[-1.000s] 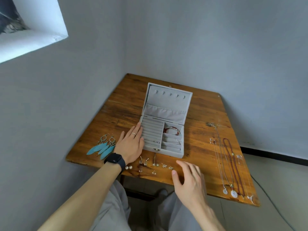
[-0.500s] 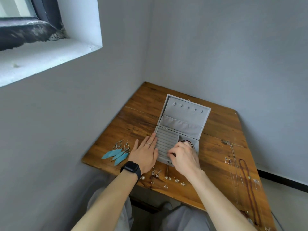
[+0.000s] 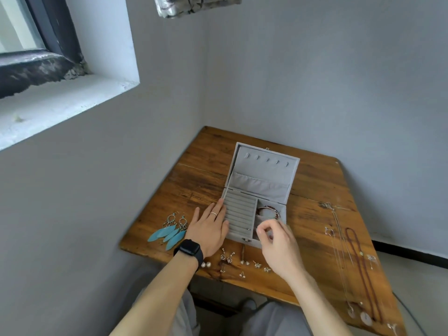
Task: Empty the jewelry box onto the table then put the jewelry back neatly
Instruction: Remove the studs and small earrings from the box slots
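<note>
Grey velvet jewelry box [image 3: 261, 170] sat open around the middle of the wooden table [image 3: 312, 190], lid propped up at the back. One bracelet [image 3: 268, 211] lay in the back right compartment, next to the ring rolls. My left hand [image 3: 209, 230], black watch [image 3: 188, 249] on the wrist, was flat on the table with fingers straight, resting against the box's left side. My right hand [image 3: 276, 241] hovered over the front right compartment, thumb and forefinger tips pinched together, the rest curled. Honestly couldn't tell if anything was between them. Little stud earrings [image 3: 232, 260] were scattered along the near edge just in front of the box. The teal feather earrings [image 3: 169, 230] lay just left of my left hand, and the necklaces [image 3: 351, 263] were stretched out well off to the right.
</note>
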{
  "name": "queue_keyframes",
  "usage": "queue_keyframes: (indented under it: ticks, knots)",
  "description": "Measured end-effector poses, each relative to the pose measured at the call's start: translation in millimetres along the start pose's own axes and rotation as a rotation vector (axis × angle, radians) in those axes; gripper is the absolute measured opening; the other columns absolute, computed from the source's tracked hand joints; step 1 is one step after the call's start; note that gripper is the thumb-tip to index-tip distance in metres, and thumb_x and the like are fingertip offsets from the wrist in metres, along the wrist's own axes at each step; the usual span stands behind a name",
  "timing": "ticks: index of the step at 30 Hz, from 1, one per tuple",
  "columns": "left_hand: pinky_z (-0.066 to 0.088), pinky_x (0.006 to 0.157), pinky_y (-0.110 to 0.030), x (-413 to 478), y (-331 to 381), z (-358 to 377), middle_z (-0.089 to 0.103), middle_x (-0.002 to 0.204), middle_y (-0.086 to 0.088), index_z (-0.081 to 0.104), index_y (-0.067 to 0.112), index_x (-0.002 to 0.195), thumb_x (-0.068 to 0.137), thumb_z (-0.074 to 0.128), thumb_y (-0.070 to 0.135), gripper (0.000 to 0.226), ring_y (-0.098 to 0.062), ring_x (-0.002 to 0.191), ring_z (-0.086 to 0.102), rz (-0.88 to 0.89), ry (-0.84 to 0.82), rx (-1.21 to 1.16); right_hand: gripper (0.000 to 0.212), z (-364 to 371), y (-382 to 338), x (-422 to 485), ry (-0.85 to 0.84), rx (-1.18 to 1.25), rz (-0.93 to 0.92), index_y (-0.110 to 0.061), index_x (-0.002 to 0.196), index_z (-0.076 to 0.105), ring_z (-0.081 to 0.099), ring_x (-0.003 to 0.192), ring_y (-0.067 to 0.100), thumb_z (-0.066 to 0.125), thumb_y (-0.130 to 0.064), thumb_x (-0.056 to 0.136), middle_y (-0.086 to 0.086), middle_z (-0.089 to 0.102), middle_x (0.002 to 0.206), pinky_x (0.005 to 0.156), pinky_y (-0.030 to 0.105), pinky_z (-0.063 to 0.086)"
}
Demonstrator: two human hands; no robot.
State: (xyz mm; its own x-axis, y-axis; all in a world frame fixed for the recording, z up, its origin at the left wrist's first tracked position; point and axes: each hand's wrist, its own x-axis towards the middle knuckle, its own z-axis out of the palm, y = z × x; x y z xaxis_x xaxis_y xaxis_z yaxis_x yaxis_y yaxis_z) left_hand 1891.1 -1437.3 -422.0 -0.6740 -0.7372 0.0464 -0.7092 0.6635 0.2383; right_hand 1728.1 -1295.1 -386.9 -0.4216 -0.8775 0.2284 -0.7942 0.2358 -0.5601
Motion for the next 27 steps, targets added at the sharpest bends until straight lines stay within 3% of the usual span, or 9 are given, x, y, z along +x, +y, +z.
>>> queue_keyframes:
  ticks: [2, 5, 8, 10, 15, 20, 24, 27]
  knots:
    - [0.011, 0.123, -0.046, -1.5, 0.7, -4.7, 0.012, 0.167, 0.003, 0.024, 0.023, 0.157, 0.106, 0.016, 0.043, 0.055, -0.016, 0.151, 0.015, 0.023, 0.04, 0.056, 0.011, -5.4, 12.2, -28.3, 0.097, 0.139, 0.083, -0.036, 0.094, 0.055, 0.059, 0.09, 0.0, 0.059, -0.026, 0.098, -0.018, 0.063, 0.095, 0.069, 0.005, 0.043]
    - [0.029, 0.116, -0.047, -4.6, 6.3, -13.9, 0.037, 0.157, -0.004, 0.039, 0.026, 0.151, 0.105, 0.033, 0.036, 0.047, -0.023, 0.142, 0.036, 0.127, 0.175, 0.13, 0.017, -6.2, 35.0, -65.5, 0.176, 0.272, 0.202, -0.033, 0.09, 0.055, 0.062, 0.085, -0.004, 0.06, -0.019, 0.097, -0.019, 0.068, 0.083, 0.068, 0.003, 0.042]
    - [0.042, 0.106, -0.045, -1.1, 13.0, -23.5, 0.051, 0.143, -0.007, 0.056, 0.03, 0.136, 0.098, 0.052, 0.026, 0.039, -0.028, 0.132, 0.048, 0.268, 0.216, 0.13, 0.022, -2.1, 52.1, -89.1, 0.222, 0.327, 0.28, -0.032, 0.088, 0.056, 0.064, 0.084, -0.006, 0.062, -0.013, 0.096, -0.019, 0.07, 0.08, 0.069, 0.002, 0.043]
    - [0.042, 0.104, -0.044, 3.3, 18.3, -30.0, 0.053, 0.142, -0.005, 0.063, 0.033, 0.13, 0.098, 0.055, 0.025, 0.034, -0.027, 0.131, 0.048, 0.33, 0.177, 0.135, 0.021, 2.5, 56.1, -95.1, 0.254, 0.323, 0.281, -0.032, 0.089, 0.057, 0.064, 0.083, -0.005, 0.063, -0.013, 0.095, -0.016, 0.07, 0.08, 0.069, 0.004, 0.045]
    - [0.031, 0.109, -0.039, 19.1, 33.8, -45.0, 0.04, 0.15, 0.007, 0.06, 0.046, 0.13, 0.102, 0.051, 0.036, 0.031, -0.016, 0.137, 0.035, 0.338, -0.069, 0.22, 0.012, 13.2, 56.9, -100.6, 0.273, 0.243, 0.219, -0.027, 0.094, 0.056, 0.064, 0.077, -0.001, 0.062, -0.017, 0.096, -0.017, 0.066, 0.081, 0.063, 0.008, 0.047]
    - [0.034, 0.105, -0.035, 21.4, 47.0, -48.0, 0.044, 0.147, 0.007, 0.065, 0.042, 0.123, 0.097, 0.059, 0.019, 0.035, -0.016, 0.133, 0.039, 0.439, -0.076, 0.395, 0.012, 15.4, 62.7, -104.0, 0.295, 0.228, 0.155, -0.032, 0.095, 0.053, 0.063, 0.084, -0.002, 0.062, -0.023, 0.096, -0.022, 0.062, 0.084, 0.065, 0.007, 0.049]
    - [0.037, 0.1, -0.032, 24.5, 55.8, -48.4, 0.052, 0.138, 0.01, 0.068, 0.038, 0.121, 0.098, 0.059, 0.032, 0.025, -0.015, 0.128, 0.044, 0.411, -0.059, 0.307, 0.007, 16.2, 63.4, -105.2, 0.328, 0.217, 0.141, -0.038, 0.095, 0.05, 0.062, 0.089, -0.004, 0.055, -0.034, 0.097, -0.025, 0.059, 0.084, 0.065, 0.003, 0.047]
    - [0.039, 0.094, -0.031, 27.3, 63.1, -48.2, 0.059, 0.127, 0.008, 0.07, 0.031, 0.114, 0.097, 0.06, 0.024, 0.021, -0.016, 0.119, 0.049, 0.354, -0.058, 0.254, 0.003, 18.3, 62.0, -105.0, 0.335, 0.2, 0.137, -0.039, 0.095, 0.05, 0.06, 0.087, -0.006, 0.052, -0.04, 0.096, -0.028, 0.056, 0.084, 0.063, 0.001, 0.044]
